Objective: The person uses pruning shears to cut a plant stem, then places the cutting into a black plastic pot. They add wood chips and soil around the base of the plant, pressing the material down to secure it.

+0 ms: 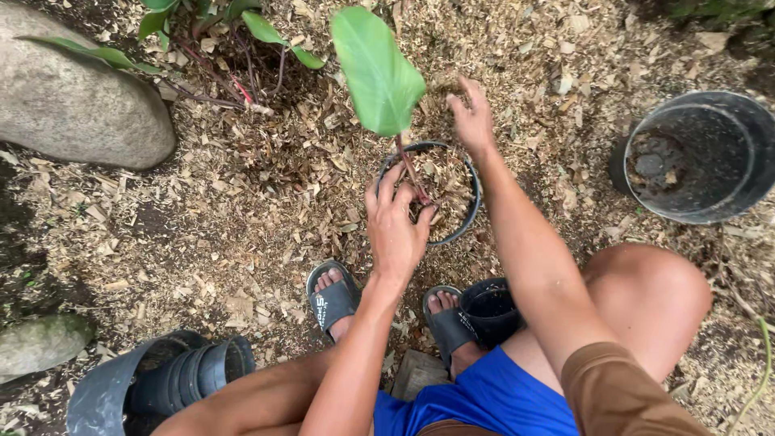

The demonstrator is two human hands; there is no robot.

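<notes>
At frame centre, the left hand (395,230) is pinching the seedling's upright stem (410,171) inside the black pot (470,211), while the right hand (472,119) is hovering half-open, empty, at the pot's 12 o'clock rim.

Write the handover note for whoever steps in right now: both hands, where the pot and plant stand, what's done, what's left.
Left hand: on the seedling at its stem base, steadying it upright in the small black pot.
Right hand: open, empty, over the wood chips just beyond the pot.
Done: seedling stands in the pot, chip mix partly filled.
Left: likely top up and firm the mix.
Nearby: large bucket at right, stacked pots at lower left.
</notes>
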